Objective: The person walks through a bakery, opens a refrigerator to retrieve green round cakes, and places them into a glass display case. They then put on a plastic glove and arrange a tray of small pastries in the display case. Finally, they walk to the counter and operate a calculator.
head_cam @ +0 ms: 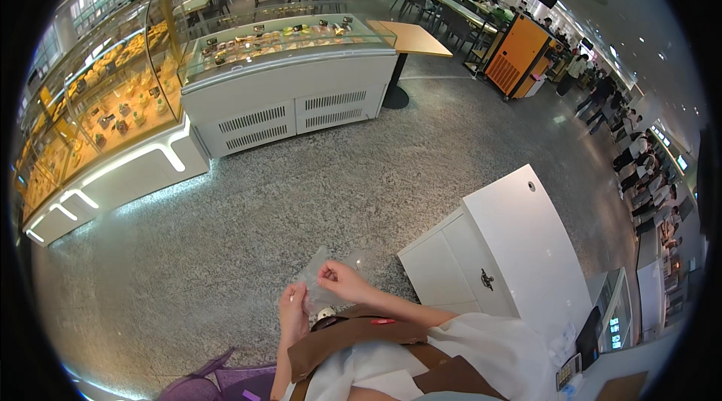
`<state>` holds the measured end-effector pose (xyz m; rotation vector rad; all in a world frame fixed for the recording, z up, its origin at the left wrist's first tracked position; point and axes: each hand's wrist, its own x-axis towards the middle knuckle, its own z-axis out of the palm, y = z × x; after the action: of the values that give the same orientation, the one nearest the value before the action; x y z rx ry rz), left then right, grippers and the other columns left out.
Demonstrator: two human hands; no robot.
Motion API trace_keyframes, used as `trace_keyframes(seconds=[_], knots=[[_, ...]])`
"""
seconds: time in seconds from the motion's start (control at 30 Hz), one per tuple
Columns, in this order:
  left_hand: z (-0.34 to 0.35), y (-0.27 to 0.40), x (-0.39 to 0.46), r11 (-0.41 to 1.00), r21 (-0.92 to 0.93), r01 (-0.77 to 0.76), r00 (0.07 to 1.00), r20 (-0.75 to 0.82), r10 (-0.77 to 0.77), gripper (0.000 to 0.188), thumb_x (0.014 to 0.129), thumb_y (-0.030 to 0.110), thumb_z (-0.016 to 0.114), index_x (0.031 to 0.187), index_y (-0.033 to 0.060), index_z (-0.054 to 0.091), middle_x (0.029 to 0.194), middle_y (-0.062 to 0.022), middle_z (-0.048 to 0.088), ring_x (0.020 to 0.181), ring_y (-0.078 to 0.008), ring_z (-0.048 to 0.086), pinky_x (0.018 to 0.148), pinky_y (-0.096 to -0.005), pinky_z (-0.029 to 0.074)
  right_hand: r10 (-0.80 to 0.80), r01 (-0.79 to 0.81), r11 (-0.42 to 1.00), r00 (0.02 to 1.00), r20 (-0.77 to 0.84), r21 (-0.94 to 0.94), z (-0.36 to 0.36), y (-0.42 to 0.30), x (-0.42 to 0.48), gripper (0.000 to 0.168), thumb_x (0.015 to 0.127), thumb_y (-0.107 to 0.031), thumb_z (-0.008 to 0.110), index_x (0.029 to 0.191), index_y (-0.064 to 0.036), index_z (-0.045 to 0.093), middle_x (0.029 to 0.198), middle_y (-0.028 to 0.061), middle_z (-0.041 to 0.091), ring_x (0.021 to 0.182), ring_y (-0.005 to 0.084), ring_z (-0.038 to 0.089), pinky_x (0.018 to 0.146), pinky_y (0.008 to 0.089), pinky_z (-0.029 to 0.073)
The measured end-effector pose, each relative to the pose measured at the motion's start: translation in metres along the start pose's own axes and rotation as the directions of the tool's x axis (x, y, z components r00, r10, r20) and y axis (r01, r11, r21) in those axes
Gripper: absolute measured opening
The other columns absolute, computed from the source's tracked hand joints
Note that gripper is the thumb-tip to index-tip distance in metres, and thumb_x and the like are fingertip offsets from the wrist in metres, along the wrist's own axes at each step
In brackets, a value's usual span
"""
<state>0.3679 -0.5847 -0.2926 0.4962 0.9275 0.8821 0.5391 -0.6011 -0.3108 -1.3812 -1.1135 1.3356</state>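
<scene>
Both hands hold a thin clear plastic sheet or bag (317,265) in front of my body, over the speckled floor. My left hand (294,302) pinches its lower left part between thumb and fingers. At the upper right my right hand (340,278) grips it with curled fingers. The plastic is crumpled and see-through, so its exact shape is hard to tell. Below the hands a brown apron (355,336) covers my white top, with a small red mark on it.
A white counter (524,243) stands to my right, with a calculator (568,371) on its near end. Ahead is a glass-topped display case (287,85); a lit bakery case (113,113) is at left. A wooden-topped table (420,39) adjoins it. Something purple (225,375) lies at lower left.
</scene>
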Motion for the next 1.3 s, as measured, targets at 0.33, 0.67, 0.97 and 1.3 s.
trace_keyframes(seconds=[0.33,0.67,0.97,1.3], knots=[[-0.145,0.090,0.072,0.955,0.063,-0.290,0.850,-0.442,0.287,0.006,0.093,0.009,0.056,0.088,0.0070,0.056,0.077,0.0014,0.057,0.064,-0.0049,0.049,0.054,-0.0208,0.039,-0.520,0.613,0.617,0.788,0.330,-0.493,0.166,-0.089,0.165,0.020,0.086,-0.008,0.059,0.104,-0.003,0.053,0.101,0.0124,0.056,0.093,0.0318,0.058,0.082,0.0383,0.047],[-0.247,0.269,0.209,0.831,0.484,-0.273,0.448,-0.701,0.555,0.009,0.085,0.007,0.064,0.083,0.0021,0.057,0.073,-0.0003,0.056,0.070,-0.0085,0.050,0.061,-0.0240,0.041,-0.393,0.861,0.419,0.459,0.797,-0.290,0.309,-0.109,0.387,0.028,0.078,-0.010,0.057,0.105,-0.001,0.057,0.094,0.0139,0.058,0.087,0.0319,0.057,0.079,0.0413,0.045],[-0.286,0.422,0.314,0.482,0.874,-0.063,0.386,-0.424,0.819,0.016,0.083,0.006,0.065,0.094,0.0056,0.053,0.066,-0.0079,0.058,0.059,-0.0230,0.061,0.055,-0.0341,0.045,0.239,-0.471,0.857,0.725,0.646,0.210,0.426,-0.122,0.572,0.032,0.095,-0.005,0.044,0.125,0.003,0.051,0.116,0.0152,0.062,0.112,0.0270,0.058,0.099,0.0383,0.041],[-0.391,0.588,0.458,0.324,0.921,-0.218,0.557,-0.155,0.816,0.017,0.080,0.006,0.066,0.091,0.0048,0.053,0.073,-0.0113,0.061,0.065,-0.0284,0.063,0.057,-0.0365,0.048,0.152,-0.340,0.901,0.829,0.539,0.269,0.529,-0.144,0.763,0.024,0.098,-0.011,0.048,0.121,-0.004,0.047,0.109,0.0070,0.057,0.102,0.0143,0.056,0.087,0.0305,0.047]])
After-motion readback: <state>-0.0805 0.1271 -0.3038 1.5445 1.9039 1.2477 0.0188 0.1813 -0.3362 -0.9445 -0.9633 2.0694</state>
